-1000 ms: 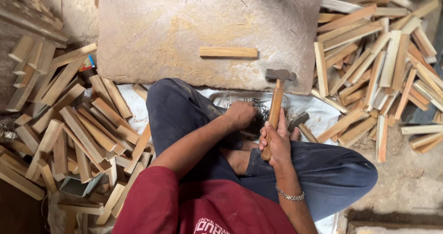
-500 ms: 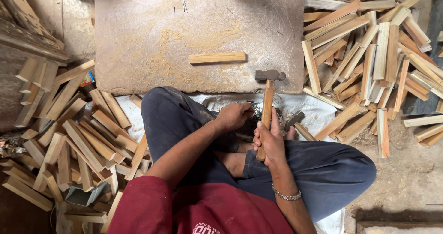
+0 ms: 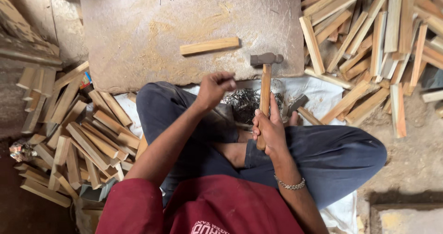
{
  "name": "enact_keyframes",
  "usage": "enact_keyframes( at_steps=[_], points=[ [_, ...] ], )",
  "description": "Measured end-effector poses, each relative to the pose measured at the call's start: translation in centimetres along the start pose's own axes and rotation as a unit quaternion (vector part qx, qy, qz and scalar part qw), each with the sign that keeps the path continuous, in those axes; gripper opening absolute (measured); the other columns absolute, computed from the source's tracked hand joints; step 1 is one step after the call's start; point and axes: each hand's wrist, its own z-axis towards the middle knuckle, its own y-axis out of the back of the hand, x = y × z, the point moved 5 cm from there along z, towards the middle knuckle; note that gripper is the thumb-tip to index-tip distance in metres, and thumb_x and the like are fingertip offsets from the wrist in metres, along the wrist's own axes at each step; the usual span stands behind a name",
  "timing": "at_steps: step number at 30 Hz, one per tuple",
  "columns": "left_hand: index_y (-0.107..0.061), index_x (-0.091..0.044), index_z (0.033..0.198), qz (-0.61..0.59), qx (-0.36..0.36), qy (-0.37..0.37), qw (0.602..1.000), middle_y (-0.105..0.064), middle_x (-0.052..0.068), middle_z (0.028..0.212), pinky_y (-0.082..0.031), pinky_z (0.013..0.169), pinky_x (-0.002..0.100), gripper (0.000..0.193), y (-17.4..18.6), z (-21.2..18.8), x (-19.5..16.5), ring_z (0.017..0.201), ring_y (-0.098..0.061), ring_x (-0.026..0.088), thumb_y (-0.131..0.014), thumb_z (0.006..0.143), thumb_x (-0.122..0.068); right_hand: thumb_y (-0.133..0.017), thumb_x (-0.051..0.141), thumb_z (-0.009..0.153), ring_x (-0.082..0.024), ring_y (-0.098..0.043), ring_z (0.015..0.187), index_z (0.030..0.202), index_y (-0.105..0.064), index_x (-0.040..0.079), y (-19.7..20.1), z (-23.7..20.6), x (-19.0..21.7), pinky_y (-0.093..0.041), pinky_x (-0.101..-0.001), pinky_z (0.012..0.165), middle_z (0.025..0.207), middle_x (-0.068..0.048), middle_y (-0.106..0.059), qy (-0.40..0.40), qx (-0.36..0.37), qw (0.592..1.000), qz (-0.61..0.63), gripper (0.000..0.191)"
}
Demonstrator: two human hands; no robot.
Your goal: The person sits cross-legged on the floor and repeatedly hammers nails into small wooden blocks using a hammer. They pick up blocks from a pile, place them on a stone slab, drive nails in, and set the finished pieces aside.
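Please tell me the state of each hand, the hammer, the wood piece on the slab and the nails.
right hand: closed around hammer handle
hammer: upright, head over slab edge
left hand: raised, fingers pinched; contents unclear
wood strip: lying flat on stone slab
nails: loose pile on white cloth

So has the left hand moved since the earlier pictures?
Yes. The left hand has lifted off the pile of nails in the lap, toward the stone slab, fingertips pinched together.
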Motion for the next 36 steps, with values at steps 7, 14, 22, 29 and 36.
enact_keyframes(
  at_steps=[7, 14, 22, 29, 36],
  points=[
    [-0.075, -0.005, 0.098, 0.305, -0.07, -0.195, 0.929, -0.074, 0.013, 0.099, -0.064, 0.073, 0.033, 0.007, 1.5, 6.6, -3.3, 0.084, -0.071, 0.02, -0.068, 0.098, -0.007, -0.057, 0.013, 0.1, -0.008, -0.048, 0.049, 0.167, -0.011, 0.026, -0.1, -0.2, 0.4, -0.045, -0.0243, 0.041, 0.07, -0.002, -0.051, -0.001, -0.009, 1.0, -0.008, 0.083],
    [-0.075, -0.007, 0.111, 0.277, -0.099, -0.247, 0.923, -0.077, 0.01, 0.106, -0.064, 0.078, 0.033, 0.015, 1.6, 11.2, -4.5, 0.089, -0.076, 0.019, -0.068, 0.098, -0.01, -0.055, 0.013, 0.1, -0.008, -0.048, 0.048, 0.167, -0.01, 0.025, -0.2, 0.1, 0.6, -0.045, -0.024, 0.04, 0.069, -0.002, -0.052, -0.006, -0.003, 1.0, -0.002, 0.082],
    [-0.078, -0.015, 0.112, 0.326, -0.118, -0.261, 0.901, -0.078, 0.002, 0.104, -0.061, 0.071, 0.032, 0.015, 1.6, 11.7, -3.3, 0.085, -0.075, 0.016, -0.069, 0.1, -0.014, -0.054, 0.012, 0.101, -0.007, -0.049, 0.05, 0.167, -0.009, 0.024, 0.0, 0.7, 0.2, -0.046, -0.0229, 0.041, 0.072, -0.003, -0.053, -0.004, 0.002, 1.0, 0.0, 0.081],
    [-0.077, -0.02, 0.112, 0.378, -0.127, -0.283, 0.872, -0.078, -0.002, 0.104, -0.058, 0.061, 0.026, 0.015, 1.6, 13.2, -0.7, 0.082, -0.071, 0.009, -0.068, 0.101, -0.019, -0.054, 0.013, 0.101, -0.007, -0.048, 0.049, 0.167, -0.009, 0.025, -0.2, 0.8, 0.2, -0.046, -0.0221, 0.041, 0.072, -0.002, -0.053, -0.009, -0.006, 1.0, -0.007, 0.08],
    [-0.077, -0.025, 0.112, 0.392, -0.16, -0.385, 0.82, -0.077, -0.003, 0.106, -0.06, 0.069, 0.025, 0.012, 1.4, 12.7, -0.6, 0.09, -0.072, 0.009, -0.07, 0.102, -0.025, -0.056, 0.01, 0.1, -0.01, -0.048, 0.049, 0.167, -0.016, 0.022, -0.7, 0.6, 0.5, -0.044, -0.0249, 0.041, 0.072, -0.006, -0.052, 0.017, -0.041, 0.994, -0.097, 0.079]
  ],
)
